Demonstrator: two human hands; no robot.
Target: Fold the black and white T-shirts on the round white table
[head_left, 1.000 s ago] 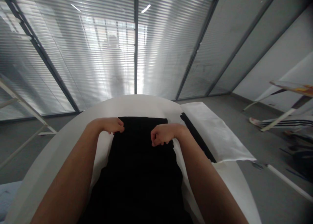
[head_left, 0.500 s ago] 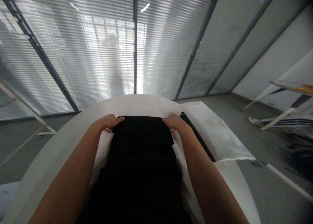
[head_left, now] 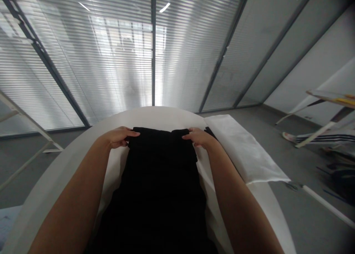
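A black piece of cloth (head_left: 161, 187), perhaps a garment, runs from the bottom of the head view up to the middle of a white rounded table (head_left: 166, 115). At its far left corner my left hand (head_left: 120, 136) pinches the edge, thumb on top and fingers beneath. My right hand (head_left: 197, 136) grips the far right corner in the same way. Between the hands the far edge dips slightly. The cloth's exact kind cannot be made out, as its near part runs out of view.
A white folded cloth (head_left: 244, 150) lies at the table's right edge, partly over a black strip (head_left: 210, 131). White metal frames (head_left: 30, 124) stand at the left. Another person's striped leg (head_left: 324, 138) shows under a table at the right. Glass panels with blinds (head_left: 124, 61) rise beyond.
The cloth's far edge has lifted slightly at both corners and now sags between my hands. My left hand has turned a little, with its wrist moved left.
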